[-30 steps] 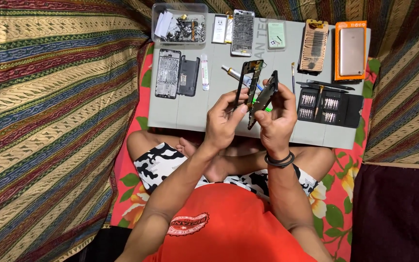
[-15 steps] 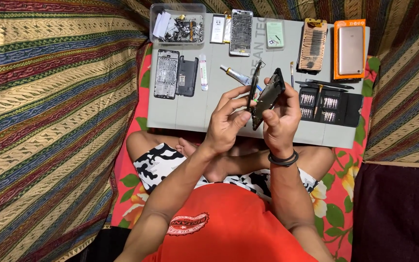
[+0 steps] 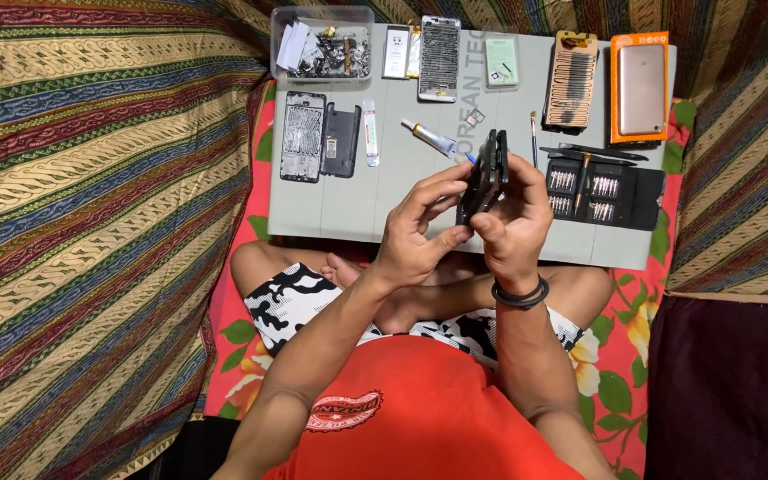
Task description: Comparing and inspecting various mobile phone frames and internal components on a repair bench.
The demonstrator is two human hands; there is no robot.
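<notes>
Head view, left hand (image 3: 415, 236), right hand (image 3: 513, 222), dark phone (image 3: 484, 176)

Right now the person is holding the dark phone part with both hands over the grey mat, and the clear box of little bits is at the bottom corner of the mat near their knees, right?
Not quite. The clear box of little bits sits at the mat's far corner, away from the knees, as the head view shows. The rest holds: the left hand and right hand both hold the dark phone part over the grey mat.

Parts box (image 3: 322, 44) left of phone frame (image 3: 438, 59)
</notes>
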